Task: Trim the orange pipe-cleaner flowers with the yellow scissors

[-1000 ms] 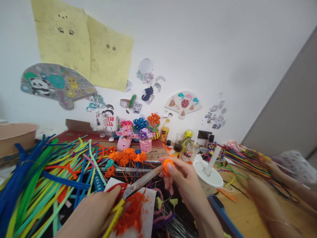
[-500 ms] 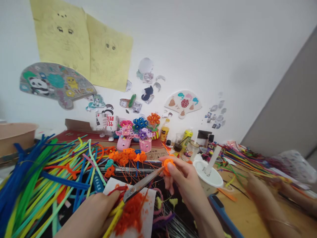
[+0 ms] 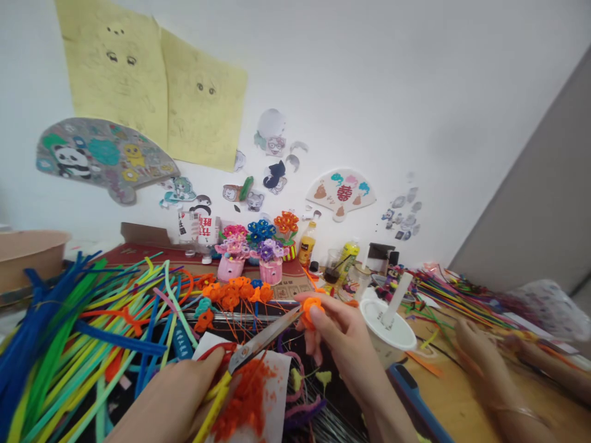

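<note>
My left hand [image 3: 187, 381] is wrapped round the handles of a pair of scissors [image 3: 261, 346] with red and yellow grips. The blades point up and to the right, their tips close to an orange fuzzy flower [image 3: 312, 309]. Thumb and fingers of my right hand [image 3: 344, 332] pinch that flower, which looks made of pipe cleaner. Below the blades lies a white sheet [image 3: 276, 394] strewn with orange fluff trimmings [image 3: 240, 397]. Behind the scissors, several finished orange flowers [image 3: 235, 294] on thin stems lie in a cluster.
Loose pipe cleaners [image 3: 124, 332] in many colours pile up at left. Small pots of fuzzy flowers [image 3: 271, 271] stand by the wall. On the right are a white-lidded tub [image 3: 409, 337], a blue tool [image 3: 418, 400] and a co-worker's hands [image 3: 480, 357].
The scissors have shifted slightly left, so their tips sit a little farther from the orange flower. My right hand keeps its pinch, nearly still. The co-worker's nearer hand has moved slightly left.
</note>
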A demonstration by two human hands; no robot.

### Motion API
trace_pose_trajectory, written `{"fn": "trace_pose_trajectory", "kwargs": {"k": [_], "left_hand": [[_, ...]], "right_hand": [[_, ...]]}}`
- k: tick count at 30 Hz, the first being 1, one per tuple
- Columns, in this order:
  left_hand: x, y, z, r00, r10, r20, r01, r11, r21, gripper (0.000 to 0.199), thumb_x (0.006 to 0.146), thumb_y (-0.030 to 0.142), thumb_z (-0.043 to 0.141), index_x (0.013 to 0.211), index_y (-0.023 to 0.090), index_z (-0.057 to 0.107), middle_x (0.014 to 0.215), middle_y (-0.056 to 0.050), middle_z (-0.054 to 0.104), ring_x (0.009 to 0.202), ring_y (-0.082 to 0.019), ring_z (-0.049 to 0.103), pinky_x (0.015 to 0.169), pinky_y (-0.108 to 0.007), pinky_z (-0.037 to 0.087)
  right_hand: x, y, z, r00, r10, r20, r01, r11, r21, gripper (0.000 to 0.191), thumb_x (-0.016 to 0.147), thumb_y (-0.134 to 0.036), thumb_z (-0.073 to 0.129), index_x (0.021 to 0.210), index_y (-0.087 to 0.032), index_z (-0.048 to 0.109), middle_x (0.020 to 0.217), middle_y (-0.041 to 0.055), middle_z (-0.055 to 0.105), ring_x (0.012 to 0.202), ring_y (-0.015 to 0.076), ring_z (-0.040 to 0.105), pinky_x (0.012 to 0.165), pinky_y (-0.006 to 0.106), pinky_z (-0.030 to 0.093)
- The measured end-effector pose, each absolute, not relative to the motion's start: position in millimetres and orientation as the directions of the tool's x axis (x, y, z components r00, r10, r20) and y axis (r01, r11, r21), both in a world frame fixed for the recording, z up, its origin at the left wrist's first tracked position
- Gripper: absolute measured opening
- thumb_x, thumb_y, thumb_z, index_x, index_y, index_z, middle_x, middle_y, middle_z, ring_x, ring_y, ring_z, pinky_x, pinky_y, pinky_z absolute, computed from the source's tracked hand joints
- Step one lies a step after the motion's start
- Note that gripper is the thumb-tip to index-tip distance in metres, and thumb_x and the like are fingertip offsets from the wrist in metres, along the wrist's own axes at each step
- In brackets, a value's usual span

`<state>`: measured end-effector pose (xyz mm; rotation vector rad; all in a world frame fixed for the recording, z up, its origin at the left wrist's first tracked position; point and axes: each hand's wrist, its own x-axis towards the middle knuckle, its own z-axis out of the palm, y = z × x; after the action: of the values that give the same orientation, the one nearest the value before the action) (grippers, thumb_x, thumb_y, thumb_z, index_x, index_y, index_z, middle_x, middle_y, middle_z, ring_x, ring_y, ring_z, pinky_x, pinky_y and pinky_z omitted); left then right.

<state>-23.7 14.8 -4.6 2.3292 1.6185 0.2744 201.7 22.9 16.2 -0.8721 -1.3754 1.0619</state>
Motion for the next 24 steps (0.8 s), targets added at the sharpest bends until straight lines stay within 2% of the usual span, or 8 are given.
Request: {"fn": "trace_pose_trajectory", "kwargs": {"k": [8,14,17,20,24], "left_hand": [[-29,16,-12,0.359,0.933,-0.002,0.874,-0.336,0.351,0.034,0.083,0.022,0.035,0.091,0.023,0.068,0.077,-0.006,0.075,0.068,-0.020,0.071,0.061,-0.025,0.051],[-31,15,-15,0.352,0.933,0.078,0.844,-0.352,0.405,0.032,0.077,0.020,0.039,0.084,0.025,0.070,0.073,-0.005,0.076,0.065,-0.019,0.071,0.062,-0.024,0.051],[-30,15,-14,0.361,0.931,0.051,0.845,-0.350,0.404,0.033,0.077,0.019,0.038,0.086,0.024,0.070,0.075,-0.005,0.076,0.066,-0.019,0.071,0.063,-0.024,0.052],[-28,14,-9,0.357,0.934,0.020,0.854,-0.335,0.397,0.032,0.081,0.024,0.037,0.087,0.024,0.069,0.077,-0.005,0.076,0.069,-0.019,0.071,0.064,-0.025,0.052],[-29,12,-2,0.315,0.946,0.069,0.876,-0.318,0.363,0.029,0.085,0.033,0.039,0.087,0.024,0.067,0.079,-0.004,0.075,0.071,-0.020,0.071,0.065,-0.025,0.051]], "right_hand": [[201,22,18,-0.072,0.947,0.313,-0.062,0.309,-0.949,0.036,0.081,-0.044,0.066,0.099,-0.013,0.069,0.050,-0.0021,0.058,0.037,0.0071,0.051,0.034,0.014,0.039],[201,20,19,-0.077,0.948,0.310,-0.052,0.306,-0.951,0.038,0.082,-0.046,0.064,0.099,-0.013,0.069,0.048,-0.0024,0.058,0.037,0.0076,0.050,0.034,0.014,0.039],[202,21,19,-0.072,0.947,0.313,-0.045,0.310,-0.950,0.038,0.082,-0.046,0.064,0.100,-0.013,0.069,0.048,-0.0022,0.058,0.036,0.0082,0.050,0.034,0.015,0.038],[201,21,20,-0.068,0.947,0.314,-0.036,0.312,-0.949,0.037,0.082,-0.044,0.064,0.100,-0.013,0.068,0.048,-0.0025,0.058,0.036,0.0082,0.049,0.034,0.016,0.038],[200,22,20,-0.053,0.949,0.310,-0.018,0.310,-0.951,0.036,0.082,-0.044,0.064,0.099,-0.013,0.069,0.047,-0.0030,0.056,0.037,0.0083,0.048,0.036,0.017,0.038]]}}
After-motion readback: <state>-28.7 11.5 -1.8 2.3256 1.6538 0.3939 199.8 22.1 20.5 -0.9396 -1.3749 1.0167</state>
